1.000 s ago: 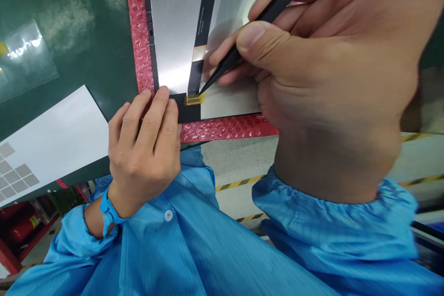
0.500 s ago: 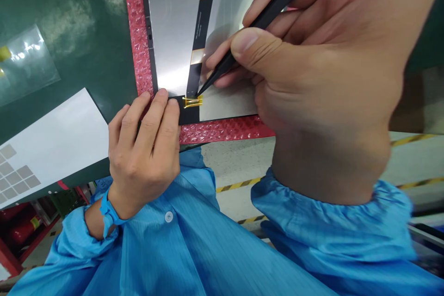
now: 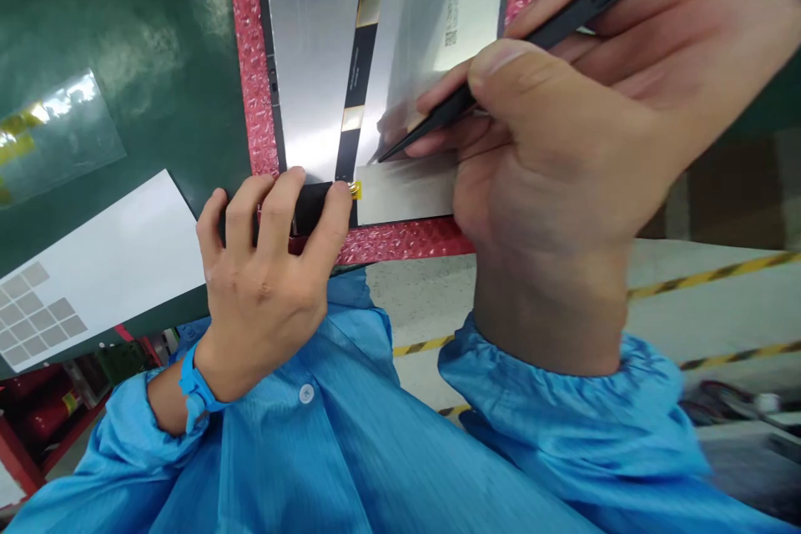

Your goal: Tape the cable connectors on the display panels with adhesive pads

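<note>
A silvery flat panel, which looks like the back of a display, lies on red bubble wrap. Down its middle runs a black flex cable with pale gold patches. My left hand rests with spread fingers on the panel's near left corner. Its index fingertip presses at a small piece of yellow tape by the cable's lower end, covering part of it. Black pointed tweezers are held in my right hand, their tips over the panel, right of the tape and apart from it.
On the green work surface at the left lie a clear plastic bag with yellow pieces and a white sheet with grey squares. The table's near edge runs below the bubble wrap. Yellow-black floor stripes show beyond it.
My right hand has drawn the tweezers to the right, away from the yellow tape. My left index finger has moved right onto the tape, and the left fingers have spread wider.
</note>
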A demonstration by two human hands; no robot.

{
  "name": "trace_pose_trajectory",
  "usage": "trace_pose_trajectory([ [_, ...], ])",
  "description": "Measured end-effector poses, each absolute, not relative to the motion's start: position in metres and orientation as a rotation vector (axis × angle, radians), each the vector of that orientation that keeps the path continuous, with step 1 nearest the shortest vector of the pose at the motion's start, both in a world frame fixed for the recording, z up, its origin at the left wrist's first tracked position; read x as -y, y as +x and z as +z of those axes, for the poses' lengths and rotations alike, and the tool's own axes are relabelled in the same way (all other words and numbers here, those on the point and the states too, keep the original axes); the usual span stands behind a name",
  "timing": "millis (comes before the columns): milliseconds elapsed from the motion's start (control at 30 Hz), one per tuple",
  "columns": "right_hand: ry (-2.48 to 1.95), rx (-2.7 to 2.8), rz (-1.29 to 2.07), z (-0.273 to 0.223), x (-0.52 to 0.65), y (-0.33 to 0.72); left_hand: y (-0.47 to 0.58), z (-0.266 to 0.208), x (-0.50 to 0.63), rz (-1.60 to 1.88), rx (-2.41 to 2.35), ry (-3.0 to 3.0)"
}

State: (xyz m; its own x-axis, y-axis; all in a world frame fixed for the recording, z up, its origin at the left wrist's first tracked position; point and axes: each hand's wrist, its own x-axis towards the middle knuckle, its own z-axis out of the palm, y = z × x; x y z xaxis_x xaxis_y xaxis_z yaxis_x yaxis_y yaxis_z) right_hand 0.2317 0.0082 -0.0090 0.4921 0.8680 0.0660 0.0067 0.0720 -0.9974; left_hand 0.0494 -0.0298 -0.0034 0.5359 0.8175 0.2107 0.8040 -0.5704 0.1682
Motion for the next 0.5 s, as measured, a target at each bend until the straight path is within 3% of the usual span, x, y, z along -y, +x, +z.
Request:
trace_pose_trajectory([
  [167, -1.209, 0.813, 0.724, -0.021, -0.012, 0.231, 0.055, 0.001, 0.030, 0.281, -1.427, 2.669],
  [500, -1.171, 0.714, 0.591, -0.043, -0.024, 0.231, 0.060, -0.003, 0.047, 0.329, -1.592, 2.479],
])
